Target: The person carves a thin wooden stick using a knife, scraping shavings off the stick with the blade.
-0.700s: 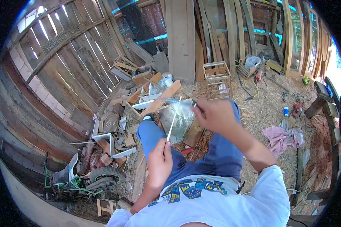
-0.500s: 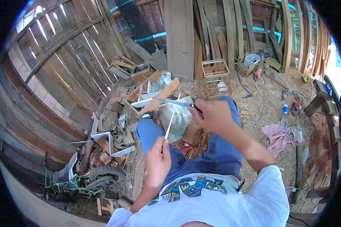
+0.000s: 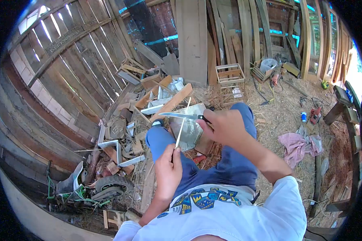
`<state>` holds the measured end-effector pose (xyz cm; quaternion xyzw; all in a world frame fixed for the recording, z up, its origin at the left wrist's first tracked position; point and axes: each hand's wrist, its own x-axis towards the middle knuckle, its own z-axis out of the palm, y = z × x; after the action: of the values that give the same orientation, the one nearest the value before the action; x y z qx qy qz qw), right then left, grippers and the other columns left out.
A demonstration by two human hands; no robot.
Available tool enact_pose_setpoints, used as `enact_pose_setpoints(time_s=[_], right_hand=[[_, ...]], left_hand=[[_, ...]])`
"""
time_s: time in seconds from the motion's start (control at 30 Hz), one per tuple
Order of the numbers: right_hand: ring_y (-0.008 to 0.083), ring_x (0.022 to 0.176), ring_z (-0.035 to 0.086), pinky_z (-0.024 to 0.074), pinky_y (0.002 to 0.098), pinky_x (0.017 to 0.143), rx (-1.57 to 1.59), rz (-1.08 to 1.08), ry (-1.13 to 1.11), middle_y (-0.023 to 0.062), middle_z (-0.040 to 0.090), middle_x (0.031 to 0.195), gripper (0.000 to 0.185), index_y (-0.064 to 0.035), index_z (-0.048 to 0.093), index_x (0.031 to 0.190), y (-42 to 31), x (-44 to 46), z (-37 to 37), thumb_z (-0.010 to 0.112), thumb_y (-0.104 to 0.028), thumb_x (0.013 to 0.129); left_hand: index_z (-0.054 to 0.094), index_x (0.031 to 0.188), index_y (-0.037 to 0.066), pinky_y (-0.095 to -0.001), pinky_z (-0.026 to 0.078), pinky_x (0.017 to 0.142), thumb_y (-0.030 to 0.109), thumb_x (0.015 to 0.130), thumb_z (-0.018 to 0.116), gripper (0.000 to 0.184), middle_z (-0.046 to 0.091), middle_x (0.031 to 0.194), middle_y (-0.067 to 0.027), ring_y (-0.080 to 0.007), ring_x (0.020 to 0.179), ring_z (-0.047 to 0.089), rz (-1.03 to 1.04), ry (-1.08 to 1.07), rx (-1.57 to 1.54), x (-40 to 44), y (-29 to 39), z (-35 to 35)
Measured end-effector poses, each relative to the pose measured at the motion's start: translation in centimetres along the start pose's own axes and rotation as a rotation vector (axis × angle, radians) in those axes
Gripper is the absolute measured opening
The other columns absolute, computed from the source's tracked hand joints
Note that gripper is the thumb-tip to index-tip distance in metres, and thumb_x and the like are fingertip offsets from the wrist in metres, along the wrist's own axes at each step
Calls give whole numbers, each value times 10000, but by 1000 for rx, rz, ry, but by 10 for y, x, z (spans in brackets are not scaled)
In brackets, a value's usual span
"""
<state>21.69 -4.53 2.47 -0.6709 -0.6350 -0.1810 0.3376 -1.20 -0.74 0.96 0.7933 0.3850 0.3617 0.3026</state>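
My left hand [image 3: 167, 166] is closed around the lower end of a thin, pale wooden stick [image 3: 181, 129], which points up and away from me. My right hand [image 3: 225, 125] grips the dark handle of a knife [image 3: 179, 115]. Its long blade points left and crosses the stick in view, partway up; whether the edge touches the wood I cannot tell. Below both, between my knees, lies a grey, worn flat slab [image 3: 189, 134]. Beside its lower right edge is a brown wooden block [image 3: 204, 145].
Scrap wood [image 3: 171, 100] is heaped ahead to the left. A small wooden frame crate [image 3: 230, 76] stands ahead. On the right lie a pink cloth [image 3: 292, 146] and a red tool [image 3: 315, 115]. A wheel [image 3: 112, 186] rests at lower left. Straw and shavings cover the ground.
My right hand has brought the knife slightly lower along the stick, and the blade, blurred before, now shows sharply. My left hand keeps its hold in nearly the same place.
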Motion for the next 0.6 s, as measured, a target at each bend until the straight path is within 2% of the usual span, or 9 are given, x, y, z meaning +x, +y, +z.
enact_pose_setpoints(time_s=[0.07,0.13,0.2,0.27,0.4,0.47,0.53,0.6], right_hand=[[299,472,609,445,429,437,-7,0,-5,63,571,533,361,-126,571,744,-4,-5,2,698,-408,929],[305,476,611,444,429,436,19,-122,-23,69,575,537,351,-126,575,753,-11,-12,4,697,-403,931],[302,474,610,443,425,435,54,-71,-54,68,574,537,349,-131,580,759,-4,-5,3,691,-411,935],[295,475,610,445,425,439,-36,14,-1,66,576,541,349,-138,580,757,9,3,3,682,-418,940],[293,477,613,447,425,441,-10,-131,-66,70,578,542,327,-133,585,763,-7,-12,5,693,-388,935],[289,475,611,443,424,439,16,-72,-42,67,578,542,322,-133,586,765,5,-3,3,699,-385,932],[287,477,612,445,424,442,8,17,76,63,578,543,325,-137,588,759,15,6,1,693,-390,934],[287,490,621,451,428,450,-9,-29,16,62,582,548,333,-132,594,757,11,1,5,686,-395,940]], left_hand=[[643,1001,10,-400,432,534,109,1025,584,117,620,738,-222,-343,573,587,-19,-21,25,2,3,1],[643,1002,11,-404,435,537,112,1025,584,119,620,738,-221,-343,573,591,13,-3,17,3,-1,4],[644,1002,12,-408,438,540,115,1025,585,121,620,738,-220,-344,573,595,39,14,10,1,-4,3],[643,1007,15,-419,443,548,120,1027,580,124,624,745,-223,-371,590,599,-37,-28,21,2,3,2],[642,1002,15,-426,441,549,125,1029,575,132,621,749,-229,-395,602,594,56,31,29,2,-2,6],[642,1005,13,-426,437,544,127,1030,573,135,614,751,-239,-402,611,594,-32,-34,50,2,-3,4],[641,1006,14,-426,435,542,127,1029,573,134,611,750,-241,-400,606,592,-2,-16,29,1,-2,7],[640,1006,14,-426,434,540,126,1029,573,132,608,750,-242,-398,600,590,30,4,21,5,0,7]])
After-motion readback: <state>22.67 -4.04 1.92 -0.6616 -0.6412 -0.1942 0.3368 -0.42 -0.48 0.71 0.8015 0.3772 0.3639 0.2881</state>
